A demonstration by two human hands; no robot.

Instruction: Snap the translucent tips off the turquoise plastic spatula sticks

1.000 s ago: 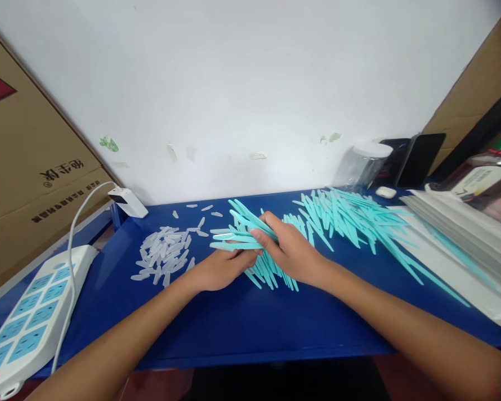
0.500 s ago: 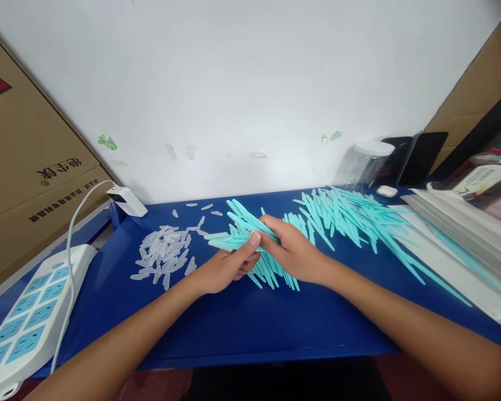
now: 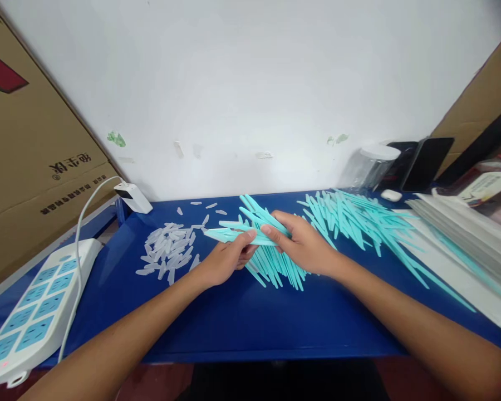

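Observation:
My right hand [image 3: 304,245] is closed round a bundle of turquoise plastic sticks [image 3: 271,262] at the middle of the blue table [image 3: 250,317]. My left hand [image 3: 225,262] pinches one turquoise stick [image 3: 223,235] at the bundle's left end, its tip pointing left. Just left of that hand lies a heap of small clear plastic caps [image 3: 169,253]. A larger loose pile of turquoise sticks [image 3: 354,217] spreads to the right of my right hand.
A white power strip [image 3: 37,312] with its cable sits at the left edge, beside a cardboard box [image 3: 29,167]. A stack of white flat packets [image 3: 467,234], a clear jar [image 3: 369,164], two phones [image 3: 426,161] and a white earbud case [image 3: 391,195] stand at the right.
My left thumb and fingers have closed on a single stick at the bundle's left end and drawn it slightly out. The view has shifted a little.

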